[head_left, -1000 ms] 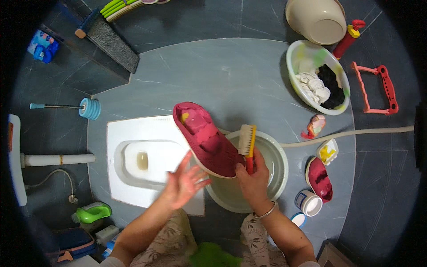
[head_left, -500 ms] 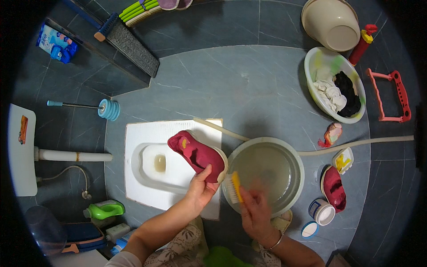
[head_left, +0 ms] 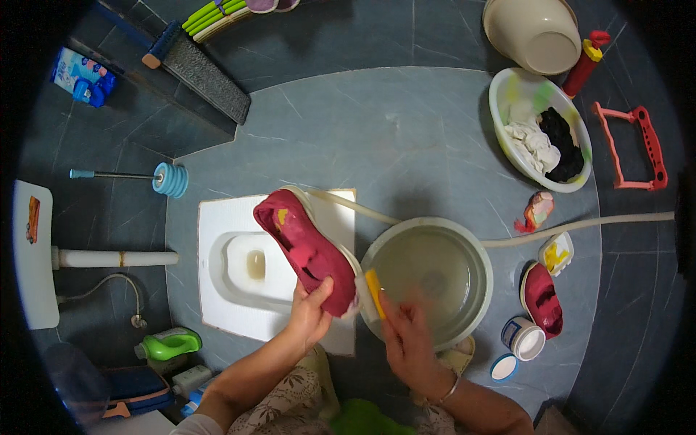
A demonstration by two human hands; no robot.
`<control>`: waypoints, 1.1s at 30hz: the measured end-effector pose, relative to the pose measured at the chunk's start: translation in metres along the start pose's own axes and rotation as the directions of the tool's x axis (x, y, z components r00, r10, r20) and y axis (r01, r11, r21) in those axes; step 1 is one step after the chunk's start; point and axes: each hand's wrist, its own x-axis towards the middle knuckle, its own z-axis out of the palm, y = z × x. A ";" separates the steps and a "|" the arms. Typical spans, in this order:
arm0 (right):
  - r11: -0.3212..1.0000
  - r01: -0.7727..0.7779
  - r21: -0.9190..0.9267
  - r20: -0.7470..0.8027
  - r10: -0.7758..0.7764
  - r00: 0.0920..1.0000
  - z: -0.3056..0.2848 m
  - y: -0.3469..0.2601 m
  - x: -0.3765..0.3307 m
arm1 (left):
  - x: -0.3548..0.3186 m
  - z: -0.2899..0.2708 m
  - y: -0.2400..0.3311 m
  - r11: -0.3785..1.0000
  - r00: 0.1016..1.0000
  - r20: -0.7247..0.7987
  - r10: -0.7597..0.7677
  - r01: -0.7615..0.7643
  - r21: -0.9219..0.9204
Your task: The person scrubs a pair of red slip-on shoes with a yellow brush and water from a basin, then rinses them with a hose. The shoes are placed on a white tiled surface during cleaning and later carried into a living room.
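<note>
Red shoe (head_left: pixel 328 274) has swung steeper than before

It hangs above the squat toilet's (head_left: pixel 217 210) right side, gripped by the partly closed left hand (head_left: pixel 310 315), thumb on top. The right hand (head_left: pixel 413 344) curls round a yellow brush (head_left: pixel 375 293), bristles towards the shoe's edge; contact is unclear. A basin (head_left: pixel 484 301) stands right of the toilet, another red shoe (head_left: pixel 540 299) beyond.

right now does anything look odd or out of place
Only mildly: the white tub on the floor is uncovered; a blue-rimmed lid, likely its own, lies loose beside it rather than on top.
</note>
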 end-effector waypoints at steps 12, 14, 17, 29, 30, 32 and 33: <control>0.999 0.008 -0.038 0.010 -0.008 1.000 -0.002 0.008 0.023 | -0.013 -0.024 0.001 0.985 0.944 0.287 -0.164 0.140 0.102; 0.997 0.043 -0.064 -0.015 -0.044 0.999 -0.002 0.007 0.024 | -0.015 -0.022 0.004 0.977 0.923 0.324 -0.208 0.182 0.109; 0.996 0.059 -0.069 -0.003 -0.060 0.998 -0.002 -0.003 0.002 | -0.007 -0.032 0.013 0.976 0.915 0.340 -0.217 0.207 0.066; 0.963 0.098 -0.252 -0.015 -0.105 0.994 -0.017 0.007 0.016 | -0.013 -0.027 0.010 0.921 0.828 0.402 -0.390 0.345 0.182; 0.975 0.058 -0.212 0.009 -0.058 0.998 -0.015 0.005 0.001 | -0.011 -0.026 0.011 0.916 0.813 0.422 -0.401 0.351 0.195; 0.978 0.080 -0.195 -0.038 -0.089 0.995 -0.015 0.007 0.000 | -0.014 -0.026 0.007 0.908 0.788 0.450 -0.420 0.359 0.218; 0.966 0.137 -0.217 -0.113 -0.164 0.980 -0.015 0.014 0.014 | -0.019 -0.027 0.003 0.901 0.777 0.457 -0.433 0.364 0.235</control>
